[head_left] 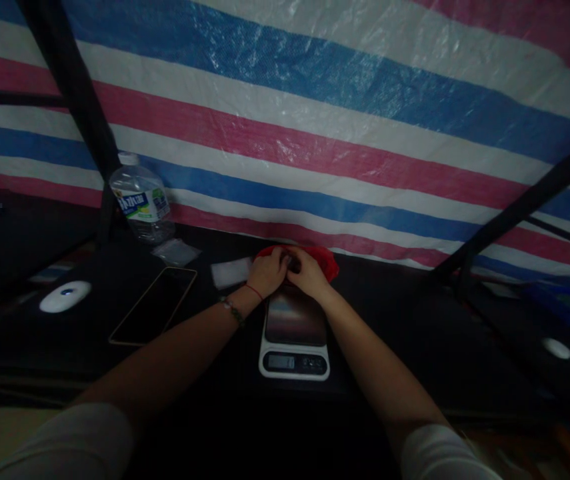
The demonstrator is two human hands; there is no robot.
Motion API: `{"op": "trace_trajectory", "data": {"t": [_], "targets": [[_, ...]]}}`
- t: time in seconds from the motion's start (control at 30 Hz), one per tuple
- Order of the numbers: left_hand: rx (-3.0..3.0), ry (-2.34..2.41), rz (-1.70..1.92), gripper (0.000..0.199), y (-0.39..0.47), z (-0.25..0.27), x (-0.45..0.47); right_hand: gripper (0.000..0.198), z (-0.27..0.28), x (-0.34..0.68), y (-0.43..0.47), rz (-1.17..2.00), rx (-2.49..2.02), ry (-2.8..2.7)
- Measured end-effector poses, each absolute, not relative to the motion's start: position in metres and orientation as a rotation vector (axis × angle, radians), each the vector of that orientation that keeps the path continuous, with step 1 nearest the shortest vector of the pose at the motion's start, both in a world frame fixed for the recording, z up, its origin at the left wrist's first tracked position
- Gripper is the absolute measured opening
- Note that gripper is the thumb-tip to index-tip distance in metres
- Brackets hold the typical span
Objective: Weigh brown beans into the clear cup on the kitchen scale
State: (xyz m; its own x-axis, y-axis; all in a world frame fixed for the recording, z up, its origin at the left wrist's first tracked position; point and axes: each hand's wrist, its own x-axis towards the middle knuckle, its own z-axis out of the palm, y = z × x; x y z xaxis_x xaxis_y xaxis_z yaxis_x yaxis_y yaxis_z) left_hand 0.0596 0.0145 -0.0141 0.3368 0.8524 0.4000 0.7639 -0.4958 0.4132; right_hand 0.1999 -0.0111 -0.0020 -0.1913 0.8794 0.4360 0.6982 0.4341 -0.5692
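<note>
While both forearms are stretched over the dark worktop point(395, 320), the crumpled red plastic bag point(321, 259) is pinched by the left hand point(267, 272) and the right hand point(309, 273), fingers closed on it, just behind the white digital kitchen scale point(295, 333). A dark smartphone point(153, 305) and a clear plastic water bottle point(141, 200) are seen to the left.

Behind the scale point(295, 332) lies the bag point(322, 259) (phone point(153, 306) and bottle point(141, 201) left).
</note>
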Motion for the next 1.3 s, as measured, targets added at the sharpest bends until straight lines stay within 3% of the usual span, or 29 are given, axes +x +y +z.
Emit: {"op": "trace_trajectory", "data": {"t": [0.2, 0.37, 0.47, 0.6, 0.77, 0.93, 1.1, 1.3], "targets": [[2.445, 1.497, 0.891, 0.038, 0.011, -0.012, 0.06, 0.039, -0.007, 0.209, -0.007, 0.235, -1.495, -1.803], [2.486, 1.44, 0.959, 0.036, 0.01, -0.006, 0.05, 0.032, -0.009, 0.219, -0.003, 0.874, -1.522, -1.445], [2.557, 1.404, 0.963, 0.034, 0.009, -0.001, 0.042, 0.031, -0.006, 0.225, -0.006, 1.047, -1.496, -1.27], [2.649, 1.397, 0.902, 0.039, 0.005, 0.005, 0.035, 0.031, -0.004, 0.232, -0.009, 0.942, -1.569, -1.302], [2.711, 1.307, 0.886, 0.042, 0.001, 0.009, 0.038, 0.042, -0.012, 0.241, -0.008, 0.583, -1.689, -1.406], [2.713, 1.154, 0.841, 0.034, -0.015, 0.023, 0.044, 0.042, -0.014, 0.242, -0.009, 0.33, -1.522, -1.48], [2.741, 0.939, 0.535, 0.028, -0.078, 0.048, 0.037, 0.045, -0.006, 0.238, -0.018, 0.887, -1.236, -1.069], [2.633, 0.587, -0.055, 0.033, -0.16, 0.053, 0.013, 0.022, 0.003, 0.246, -0.041, 1.363, -0.931, -0.713]]}}
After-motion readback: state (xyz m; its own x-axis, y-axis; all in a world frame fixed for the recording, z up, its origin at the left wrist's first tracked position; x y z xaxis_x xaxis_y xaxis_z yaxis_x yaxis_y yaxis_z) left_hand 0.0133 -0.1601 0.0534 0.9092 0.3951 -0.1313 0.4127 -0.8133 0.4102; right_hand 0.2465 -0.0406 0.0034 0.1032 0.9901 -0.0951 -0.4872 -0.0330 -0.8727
